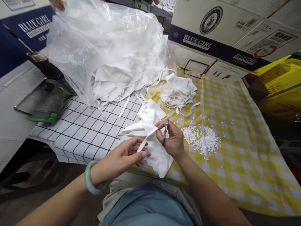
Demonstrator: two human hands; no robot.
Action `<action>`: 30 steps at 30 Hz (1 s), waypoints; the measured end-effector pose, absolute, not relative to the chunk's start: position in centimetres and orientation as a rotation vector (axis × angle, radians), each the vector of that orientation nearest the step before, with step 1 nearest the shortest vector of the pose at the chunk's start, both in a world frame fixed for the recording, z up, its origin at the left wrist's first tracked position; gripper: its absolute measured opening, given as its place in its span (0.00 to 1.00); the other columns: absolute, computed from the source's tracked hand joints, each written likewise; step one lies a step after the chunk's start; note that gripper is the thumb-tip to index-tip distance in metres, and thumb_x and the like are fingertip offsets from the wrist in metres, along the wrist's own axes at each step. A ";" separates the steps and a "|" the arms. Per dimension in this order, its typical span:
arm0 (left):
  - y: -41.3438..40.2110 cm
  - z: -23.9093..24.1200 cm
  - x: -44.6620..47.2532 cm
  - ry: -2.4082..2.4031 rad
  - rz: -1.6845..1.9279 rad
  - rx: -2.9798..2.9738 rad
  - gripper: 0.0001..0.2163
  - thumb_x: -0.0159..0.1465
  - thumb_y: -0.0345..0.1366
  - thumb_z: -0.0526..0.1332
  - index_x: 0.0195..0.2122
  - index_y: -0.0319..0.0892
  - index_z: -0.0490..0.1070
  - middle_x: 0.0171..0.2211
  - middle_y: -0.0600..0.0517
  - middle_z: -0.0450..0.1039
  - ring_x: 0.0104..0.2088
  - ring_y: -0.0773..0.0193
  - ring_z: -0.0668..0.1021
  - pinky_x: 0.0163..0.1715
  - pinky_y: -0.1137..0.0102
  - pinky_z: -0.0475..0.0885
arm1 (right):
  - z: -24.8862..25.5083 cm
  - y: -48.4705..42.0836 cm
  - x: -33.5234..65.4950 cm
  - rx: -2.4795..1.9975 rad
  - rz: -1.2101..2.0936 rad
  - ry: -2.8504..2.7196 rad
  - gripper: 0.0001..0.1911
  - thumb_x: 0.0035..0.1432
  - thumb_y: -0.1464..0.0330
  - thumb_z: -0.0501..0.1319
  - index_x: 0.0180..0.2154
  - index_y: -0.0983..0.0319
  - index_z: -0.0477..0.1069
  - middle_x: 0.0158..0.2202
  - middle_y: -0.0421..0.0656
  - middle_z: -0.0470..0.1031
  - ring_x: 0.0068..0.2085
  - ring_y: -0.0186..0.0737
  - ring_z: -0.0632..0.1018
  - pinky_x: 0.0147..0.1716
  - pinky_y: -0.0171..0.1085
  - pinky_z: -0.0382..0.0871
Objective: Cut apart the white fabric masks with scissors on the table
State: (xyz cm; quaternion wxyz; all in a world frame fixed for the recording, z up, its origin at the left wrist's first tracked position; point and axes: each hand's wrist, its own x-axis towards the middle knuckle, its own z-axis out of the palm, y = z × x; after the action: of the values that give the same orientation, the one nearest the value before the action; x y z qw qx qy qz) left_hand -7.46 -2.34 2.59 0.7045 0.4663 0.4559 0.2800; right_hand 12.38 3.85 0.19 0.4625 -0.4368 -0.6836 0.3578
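A white cloth garment (162,161) lies crumpled at the near edge of the table in front of me. My left hand (128,153), with a pale green bangle at the wrist, is closed on the garment's narrow white strap (142,144). Just right of it, my right hand (174,140) grips small metal scissors (165,132) in its curled fingers. Its thumb and fingertips also pinch the white cloth where the strap begins. Most of the scissors is hidden by the fingers.
A large clear plastic bag (110,34) of white garments spills over the back. White garments with straps (177,91) form a pile at its right. Small white clippings (203,139) lie on the yellow checked cloth (249,157). Beer cartons (211,28) stand behind. Another person's hand (57,4) is upper left.
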 end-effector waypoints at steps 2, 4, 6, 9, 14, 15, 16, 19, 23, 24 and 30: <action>-2.6 1.7 -5.7 0.716 0.584 0.629 0.18 0.64 0.45 0.61 0.51 0.41 0.70 0.48 0.40 0.75 0.41 0.58 0.80 0.43 0.64 0.74 | -0.1 2.6 13.3 -1.057 0.902 -1.657 0.07 0.52 0.75 0.60 0.33 0.59 0.67 0.37 0.42 0.77 0.39 0.39 0.78 0.42 0.39 0.71; -2.8 1.1 -4.3 0.563 0.597 0.407 0.18 0.64 0.46 0.61 0.48 0.38 0.75 0.44 0.40 0.76 0.40 0.59 0.80 0.45 0.64 0.73 | -0.2 1.6 14.3 -1.031 0.918 -1.655 0.08 0.53 0.76 0.60 0.32 0.58 0.66 0.37 0.42 0.77 0.39 0.39 0.78 0.42 0.39 0.71; -2.8 0.8 -3.3 0.592 0.656 0.365 0.14 0.62 0.44 0.64 0.41 0.37 0.78 0.36 0.45 0.75 0.32 0.65 0.77 0.39 0.70 0.73 | -0.2 0.9 15.3 -1.026 0.938 -1.661 0.08 0.52 0.77 0.60 0.32 0.58 0.65 0.38 0.41 0.78 0.41 0.39 0.78 0.43 0.39 0.70; -2.9 0.8 -2.8 0.768 0.744 0.500 0.10 0.59 0.40 0.69 0.35 0.38 0.79 0.29 0.51 0.72 0.25 0.73 0.68 0.26 0.78 0.65 | -0.1 0.3 16.6 -1.061 0.981 -1.633 0.08 0.52 0.76 0.61 0.32 0.58 0.65 0.39 0.42 0.78 0.43 0.40 0.78 0.45 0.40 0.71; -2.7 2.4 -3.1 0.866 0.663 0.905 0.11 0.63 0.42 0.64 0.34 0.39 0.79 0.27 0.52 0.68 0.26 0.70 0.66 0.26 0.74 0.63 | 0.0 0.2 16.7 -1.162 1.060 -1.533 0.05 0.51 0.71 0.62 0.31 0.59 0.66 0.34 0.41 0.76 0.37 0.38 0.77 0.41 0.38 0.71; -2.6 3.0 -3.0 0.885 0.677 1.041 0.11 0.65 0.41 0.62 0.34 0.40 0.79 0.28 0.51 0.68 0.27 0.68 0.68 0.28 0.73 0.65 | -0.1 0.0 16.3 -1.200 1.116 -1.505 0.05 0.51 0.69 0.63 0.31 0.59 0.67 0.32 0.40 0.75 0.35 0.37 0.77 0.39 0.37 0.72; -2.4 3.5 -2.9 0.918 0.723 1.192 0.10 0.65 0.40 0.61 0.33 0.40 0.79 0.30 0.50 0.68 0.30 0.66 0.70 0.32 0.71 0.67 | -0.3 -0.2 15.8 -1.232 1.199 -1.464 0.06 0.51 0.67 0.64 0.31 0.59 0.68 0.31 0.40 0.74 0.33 0.37 0.76 0.36 0.37 0.72; -1.6 4.0 -1.8 1.014 0.965 1.539 0.09 0.66 0.35 0.60 0.31 0.43 0.78 0.41 0.46 0.70 0.45 0.58 0.72 0.48 0.65 0.68 | -1.2 -1.4 14.1 -1.242 1.459 -1.238 0.11 0.52 0.60 0.64 0.33 0.59 0.66 0.27 0.38 0.71 0.28 0.35 0.74 0.30 0.36 0.71; -0.6 2.1 0.4 0.937 1.091 1.316 0.10 0.68 0.35 0.57 0.31 0.42 0.76 0.43 0.45 0.71 0.50 0.57 0.72 0.48 0.66 0.70 | -1.7 -2.7 14.3 -1.214 1.470 -1.178 0.13 0.57 0.57 0.62 0.36 0.59 0.66 0.32 0.41 0.74 0.32 0.37 0.76 0.35 0.39 0.74; -0.4 1.4 1.0 0.931 1.086 1.221 0.11 0.68 0.36 0.57 0.31 0.41 0.75 0.42 0.46 0.70 0.47 0.58 0.73 0.43 0.68 0.70 | -1.4 -2.7 15.1 -1.259 1.398 -1.265 0.13 0.57 0.57 0.62 0.36 0.59 0.66 0.34 0.42 0.74 0.34 0.38 0.76 0.38 0.40 0.73; 0.1 -0.7 4.3 0.952 1.021 1.091 0.11 0.68 0.39 0.58 0.30 0.42 0.75 0.46 0.49 0.66 0.40 0.65 0.71 0.32 0.73 0.67 | 1.1 -2.4 21.3 -1.627 0.734 -1.922 0.18 0.52 0.53 0.66 0.32 0.61 0.69 0.33 0.45 0.71 0.38 0.44 0.70 0.41 0.43 0.64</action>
State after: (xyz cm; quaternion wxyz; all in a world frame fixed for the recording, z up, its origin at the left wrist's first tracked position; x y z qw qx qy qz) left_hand 4.26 0.08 -0.72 0.6326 0.4770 0.4161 0.4463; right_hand 21.31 -2.37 1.12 0.2564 -0.5994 -0.7084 0.2705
